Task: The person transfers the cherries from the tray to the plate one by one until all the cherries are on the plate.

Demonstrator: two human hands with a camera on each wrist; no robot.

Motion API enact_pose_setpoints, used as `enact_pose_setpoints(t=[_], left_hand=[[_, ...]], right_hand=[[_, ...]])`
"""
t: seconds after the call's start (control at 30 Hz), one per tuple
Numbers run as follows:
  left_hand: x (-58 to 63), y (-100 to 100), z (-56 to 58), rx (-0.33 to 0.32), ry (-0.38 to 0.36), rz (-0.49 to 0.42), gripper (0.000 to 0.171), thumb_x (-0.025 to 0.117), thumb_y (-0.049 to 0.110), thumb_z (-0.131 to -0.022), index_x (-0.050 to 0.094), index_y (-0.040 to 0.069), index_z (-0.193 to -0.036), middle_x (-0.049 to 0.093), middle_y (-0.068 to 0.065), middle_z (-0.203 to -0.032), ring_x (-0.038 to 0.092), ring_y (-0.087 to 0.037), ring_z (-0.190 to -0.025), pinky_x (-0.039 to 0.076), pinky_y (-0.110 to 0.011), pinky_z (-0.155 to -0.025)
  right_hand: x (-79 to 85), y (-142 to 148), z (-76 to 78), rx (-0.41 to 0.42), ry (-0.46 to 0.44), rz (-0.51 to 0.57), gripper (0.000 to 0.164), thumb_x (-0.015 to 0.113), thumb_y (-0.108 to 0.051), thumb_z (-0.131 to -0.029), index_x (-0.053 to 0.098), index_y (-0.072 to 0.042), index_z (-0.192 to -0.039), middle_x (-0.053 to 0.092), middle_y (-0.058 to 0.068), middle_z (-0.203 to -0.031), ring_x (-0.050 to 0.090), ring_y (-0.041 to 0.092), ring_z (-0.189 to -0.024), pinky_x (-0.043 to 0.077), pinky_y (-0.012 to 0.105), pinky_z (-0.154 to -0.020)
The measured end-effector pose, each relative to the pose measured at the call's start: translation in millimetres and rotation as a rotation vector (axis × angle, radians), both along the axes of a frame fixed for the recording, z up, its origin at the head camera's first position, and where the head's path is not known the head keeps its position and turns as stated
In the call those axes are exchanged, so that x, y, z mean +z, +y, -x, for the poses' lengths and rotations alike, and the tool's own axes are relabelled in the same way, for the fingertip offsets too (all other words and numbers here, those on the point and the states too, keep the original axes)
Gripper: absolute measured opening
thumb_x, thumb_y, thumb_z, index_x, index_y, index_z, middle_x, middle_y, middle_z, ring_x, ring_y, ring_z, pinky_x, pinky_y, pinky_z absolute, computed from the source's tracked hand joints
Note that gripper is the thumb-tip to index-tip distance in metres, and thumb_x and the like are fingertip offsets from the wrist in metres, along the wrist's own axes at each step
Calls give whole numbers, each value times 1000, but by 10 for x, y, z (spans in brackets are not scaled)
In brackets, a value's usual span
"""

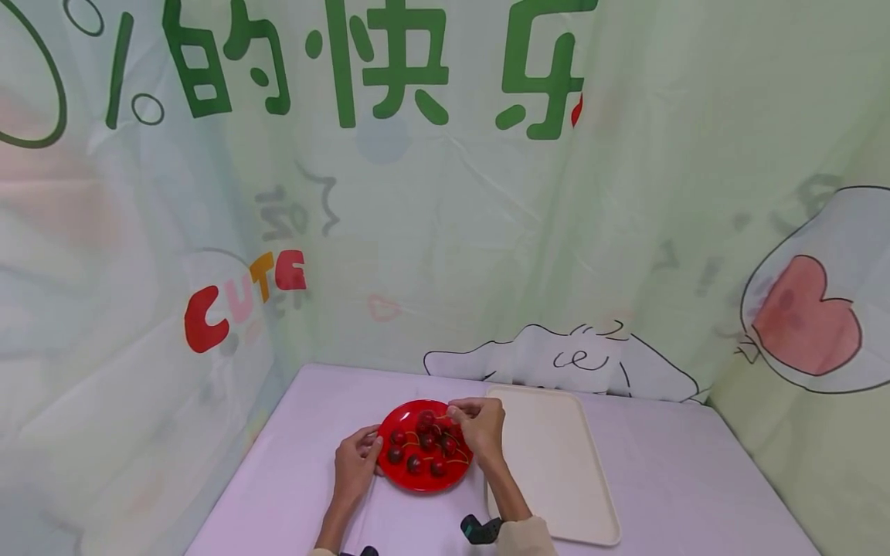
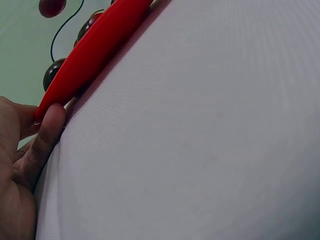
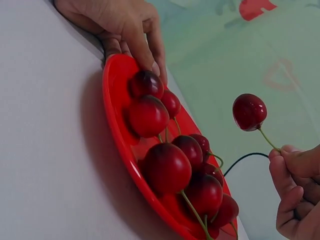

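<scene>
A round red plate [image 1: 416, 485] lies on the table, bearing several dark red cherries [image 3: 167, 167] with green stems. At its left rim my left hand [image 1: 354, 463] grips the edge between thumb and fingers, as the left wrist view also shows on the plate [image 2: 92, 57]. Over the plate's far right side, my right hand [image 1: 481, 428] pinches one cherry by its stem. That cherry [image 3: 249, 112] hangs in the air, apart from the others, in the right wrist view. Thumb and forefinger of the right hand [image 3: 300, 187] close on the stem's end.
To the right of the plate lies a cream rectangular tray [image 1: 556, 463], partly behind my right forearm. A pale lilac cloth covers the table [image 1: 667, 479]. Printed curtains [image 1: 445, 232] hang behind and at both sides. Each wrist wears a dark strap device [image 1: 481, 530].
</scene>
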State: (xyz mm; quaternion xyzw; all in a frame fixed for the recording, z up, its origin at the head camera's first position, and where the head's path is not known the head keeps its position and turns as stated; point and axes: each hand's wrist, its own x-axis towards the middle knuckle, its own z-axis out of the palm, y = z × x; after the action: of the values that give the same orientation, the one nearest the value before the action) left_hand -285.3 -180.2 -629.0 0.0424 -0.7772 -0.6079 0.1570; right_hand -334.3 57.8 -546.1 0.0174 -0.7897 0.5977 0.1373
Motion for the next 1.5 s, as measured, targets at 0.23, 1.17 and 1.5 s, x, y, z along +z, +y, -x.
enact_pose_setpoints(t=[0.23, 1.17, 1.5], left_hand=[[25, -15, -4, 10, 5, 5, 32, 68, 6, -107, 71, -1, -138, 76, -23, -113, 65, -8, -55, 59, -20, -55], [27, 23, -35, 5, 26, -3, 32, 69, 4, -106, 70, -5, -137, 77, -25, -112, 64, -6, -51, 57, -18, -52], [-46, 0, 40, 10, -10, 25, 34, 67, 3, -106, 69, -2, -140, 75, -23, -113, 66, -8, -53, 59, -22, -52]], right_hand=[[-22, -145, 79, 15, -7, -31, 7, 84, 0, -94, 87, -4, -98, 82, 12, -85, 72, 13, -70, 62, 18, -66], [-84, -397, 153, 93, 41, -220, 5, 83, -2, -95, 87, -2, -97, 80, 6, -77, 67, 9, -67, 57, 19, -59], [-116, -431, 184, 112, 101, -297, 5, 85, -1, -92, 88, -3, -96, 83, 8, -82, 69, 13, -76, 64, 26, -67]])
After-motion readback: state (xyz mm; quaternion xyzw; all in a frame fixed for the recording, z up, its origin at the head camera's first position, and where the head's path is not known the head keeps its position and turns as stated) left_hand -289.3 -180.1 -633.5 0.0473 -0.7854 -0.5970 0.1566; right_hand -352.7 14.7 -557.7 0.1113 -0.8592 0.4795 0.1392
